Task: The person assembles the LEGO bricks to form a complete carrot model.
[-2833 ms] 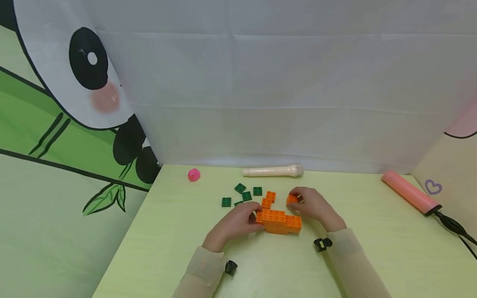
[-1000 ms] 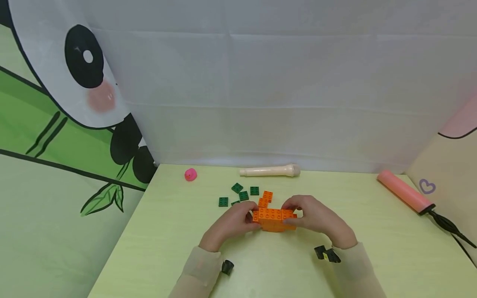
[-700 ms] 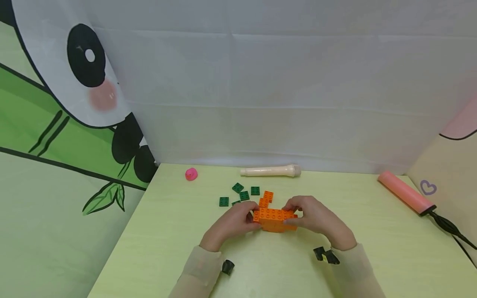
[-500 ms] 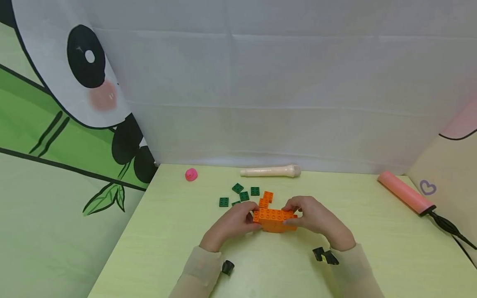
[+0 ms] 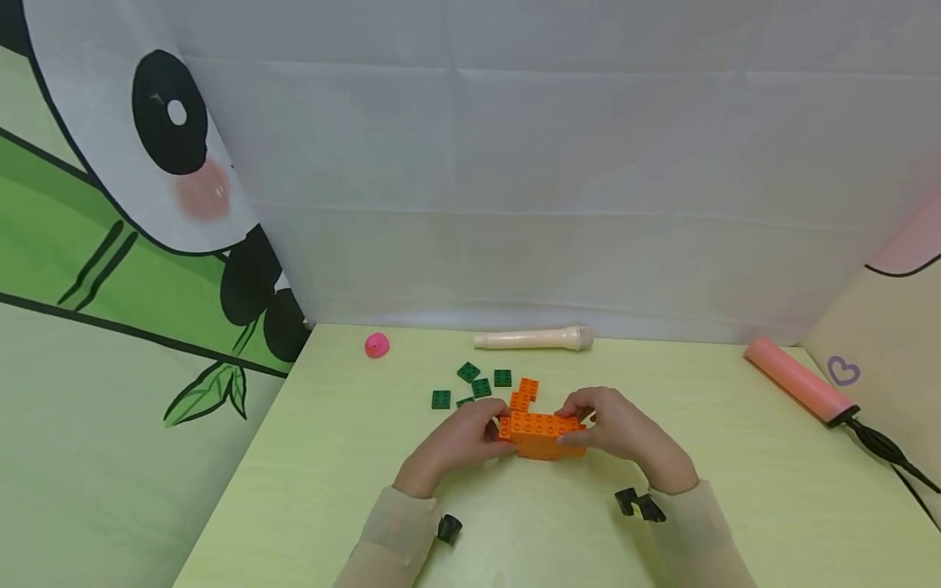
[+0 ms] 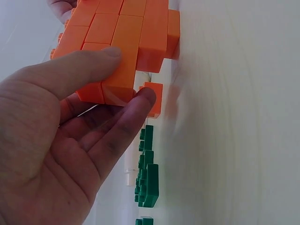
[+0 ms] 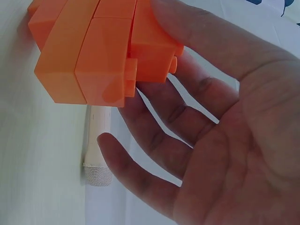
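A block of joined orange toy building bricks (image 5: pixel 540 445) stands between my hands in the head view. My left hand (image 5: pixel 457 437) grips its left end, thumb on the near side and fingers on the far side. At the right end, my right hand (image 5: pixel 625 429) pinches an orange brick (image 7: pixel 152 47) in the top layer of the block. The right wrist view shows this brick at the block's studded end, with the thumb on it; the little finger extends free below. In the left wrist view, the thumb presses on the block's stepped side (image 6: pixel 126 42).
Behind the block lie two loose orange bricks (image 5: pixel 528 389) and several green bricks (image 5: pixel 481 387). Farther back are a pale microphone (image 5: pixel 532 338) and a small pink round toy (image 5: pixel 376 345). A pink cylinder (image 5: pixel 801 381) with a black end lies at the table's right.
Earlier, my right hand held a separate orange brick behind the block's right end. That brick now sits on the block's right end. Over the last second, the hands barely move.
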Demonstrator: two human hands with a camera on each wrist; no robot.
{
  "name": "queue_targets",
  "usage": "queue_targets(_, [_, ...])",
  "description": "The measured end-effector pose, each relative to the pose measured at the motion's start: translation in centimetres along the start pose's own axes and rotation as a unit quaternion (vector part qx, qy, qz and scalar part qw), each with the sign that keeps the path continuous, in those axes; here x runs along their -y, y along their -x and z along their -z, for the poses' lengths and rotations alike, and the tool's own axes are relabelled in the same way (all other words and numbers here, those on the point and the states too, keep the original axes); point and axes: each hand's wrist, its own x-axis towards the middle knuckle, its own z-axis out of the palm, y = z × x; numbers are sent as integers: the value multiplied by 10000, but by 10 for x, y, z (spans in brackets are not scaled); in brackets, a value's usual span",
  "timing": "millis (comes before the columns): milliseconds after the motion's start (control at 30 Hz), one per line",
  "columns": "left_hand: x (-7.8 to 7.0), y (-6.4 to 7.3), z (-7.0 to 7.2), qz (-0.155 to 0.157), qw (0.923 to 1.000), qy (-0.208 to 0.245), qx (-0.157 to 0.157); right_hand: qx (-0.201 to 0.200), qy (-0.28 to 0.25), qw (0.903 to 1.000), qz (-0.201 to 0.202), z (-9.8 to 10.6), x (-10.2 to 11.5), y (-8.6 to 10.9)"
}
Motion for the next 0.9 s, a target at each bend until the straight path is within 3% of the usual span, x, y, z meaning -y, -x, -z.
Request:
queue_targets(400, [1,1,0,27,10000,5,7,19,-49,9999,-114,-1,3,0])
queue_targets(667, [0,1,1,62,10000,-28,72,302,149,9992,207,3,-3,2])
queue_targets(900, [3,6,3,25,9989,-157,450,456,538,9973,221,5,-8,3])
